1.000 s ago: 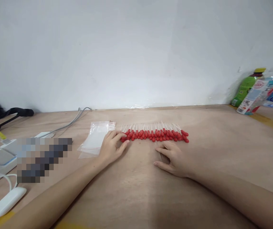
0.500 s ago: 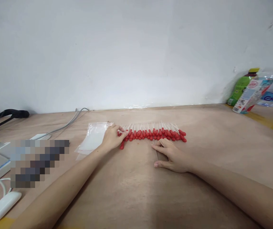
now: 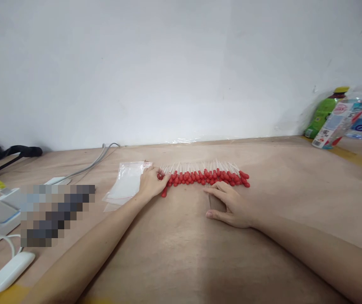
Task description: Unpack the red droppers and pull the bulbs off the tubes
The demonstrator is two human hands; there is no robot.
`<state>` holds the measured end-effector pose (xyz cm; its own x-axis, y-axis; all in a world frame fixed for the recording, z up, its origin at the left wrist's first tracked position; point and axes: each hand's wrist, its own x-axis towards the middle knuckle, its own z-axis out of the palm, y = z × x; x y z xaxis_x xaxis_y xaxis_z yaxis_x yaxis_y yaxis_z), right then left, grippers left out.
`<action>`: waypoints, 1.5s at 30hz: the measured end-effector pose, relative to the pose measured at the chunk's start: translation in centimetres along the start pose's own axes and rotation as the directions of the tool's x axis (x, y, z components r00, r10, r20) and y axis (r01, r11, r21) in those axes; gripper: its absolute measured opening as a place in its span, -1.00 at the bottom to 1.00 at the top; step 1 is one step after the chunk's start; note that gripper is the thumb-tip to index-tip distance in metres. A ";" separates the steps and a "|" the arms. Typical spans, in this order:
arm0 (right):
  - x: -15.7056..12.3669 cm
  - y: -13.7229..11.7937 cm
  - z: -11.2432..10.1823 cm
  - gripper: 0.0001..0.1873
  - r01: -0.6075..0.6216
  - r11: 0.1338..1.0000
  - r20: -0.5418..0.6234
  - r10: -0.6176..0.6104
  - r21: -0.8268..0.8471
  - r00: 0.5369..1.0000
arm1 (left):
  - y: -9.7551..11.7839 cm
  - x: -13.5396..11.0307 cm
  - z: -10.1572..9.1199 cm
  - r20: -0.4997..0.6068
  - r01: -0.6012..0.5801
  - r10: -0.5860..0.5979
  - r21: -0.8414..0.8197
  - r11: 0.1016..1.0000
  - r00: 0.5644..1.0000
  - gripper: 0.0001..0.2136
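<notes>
A row of several red-bulbed clear droppers [image 3: 204,176] lies side by side on the wooden table [image 3: 181,253]. My left hand [image 3: 150,184] rests at the row's left end, its fingers curled onto the first droppers. One dropper [image 3: 164,192] lies pulled out of the line beside that hand. My right hand [image 3: 230,205] lies flat on the table just in front of the row's middle, fingers stretched out, with a thin dark stick partly under it. A stack of clear plastic bags [image 3: 124,185] lies to the left of my left hand.
Grey cables [image 3: 89,164] run along the back left. White chargers and a white device [image 3: 10,270] sit at the left edge. Black straps [image 3: 6,153] lie at the far left. Bottles [image 3: 336,116] lean against the wall at the back right.
My left hand moved up onto the left end of the dropper row and drew one dropper out toward me. My right hand stayed flat, shifting only slightly.
</notes>
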<state>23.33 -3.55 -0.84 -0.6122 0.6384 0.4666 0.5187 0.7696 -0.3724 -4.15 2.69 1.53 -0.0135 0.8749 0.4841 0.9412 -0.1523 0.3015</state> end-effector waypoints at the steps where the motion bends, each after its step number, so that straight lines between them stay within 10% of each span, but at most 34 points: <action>1: 0.0 0.0 0.0 -0.43 0.000 1.000 -0.004 0.000 0.001 1.000 | 0.0 0.0 0.0 -0.004 -0.002 0.002 -0.001 1.000 1.000 -0.74; 16: 0.1 0.0 0.4 -0.53 0.014 0.999 -0.178 -0.023 -0.052 0.984 | 0.1 0.0 -0.6 -0.204 -0.046 0.021 -0.117 0.992 0.979 -0.78; 23: 0.4 0.5 0.5 -0.42 -0.140 0.957 -0.553 -0.024 -0.253 0.833 | 3.6 -3.4 -1.7 -0.262 -0.487 0.449 -0.101 0.868 0.854 -0.89; 32: 0.5 0.5 0.6 -0.73 0.020 0.917 -0.306 -0.154 -0.399 0.939 | 5.1 -5.6 0.1 -0.299 -0.751 0.698 -0.120 0.649 0.651 -0.97; 45: 0.6 -0.7 1.1 -0.88 0.190 0.955 -0.264 -0.248 -0.229 0.932 | 5.7 -5.9 0.0 -0.090 -0.761 0.766 -0.238 0.604 0.636 -0.83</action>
<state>21.93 -3.69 -1.13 -0.5422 0.4001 0.7389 0.5155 0.8528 -0.0835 1.32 -3.39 0.39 0.6825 0.3985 0.6127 0.4980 -0.8671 0.0093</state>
